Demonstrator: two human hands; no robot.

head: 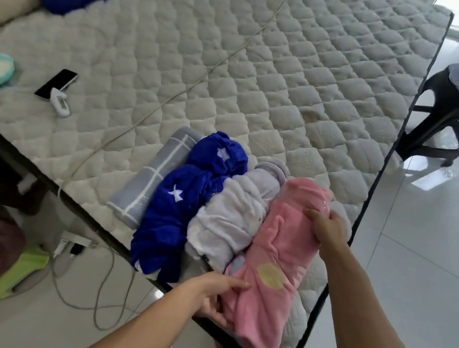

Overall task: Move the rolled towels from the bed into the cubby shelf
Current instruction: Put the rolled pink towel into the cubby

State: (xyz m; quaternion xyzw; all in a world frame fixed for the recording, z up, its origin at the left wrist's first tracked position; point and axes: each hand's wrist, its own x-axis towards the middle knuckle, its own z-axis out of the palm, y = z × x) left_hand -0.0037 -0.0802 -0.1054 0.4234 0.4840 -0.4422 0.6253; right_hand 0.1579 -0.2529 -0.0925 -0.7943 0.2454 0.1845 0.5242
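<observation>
Both hands on a rolled pink fleece towel at the near corner of the quilted white bed.
Head view: the left hand has its fingers curled under the near end, and the right hand grips the far end; a grey rolled towel and blue star-print rolls lie just left.

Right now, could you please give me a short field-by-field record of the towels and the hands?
surface: bed
rolled towels, left to right: grey checked towel; blue towel; grey towel; pink towel
position: side by side at the near edge
left hand: grips the pink towel's near end
right hand: grips its far end
cubby shelf: not in view
also on bed: phone, cable
</observation>
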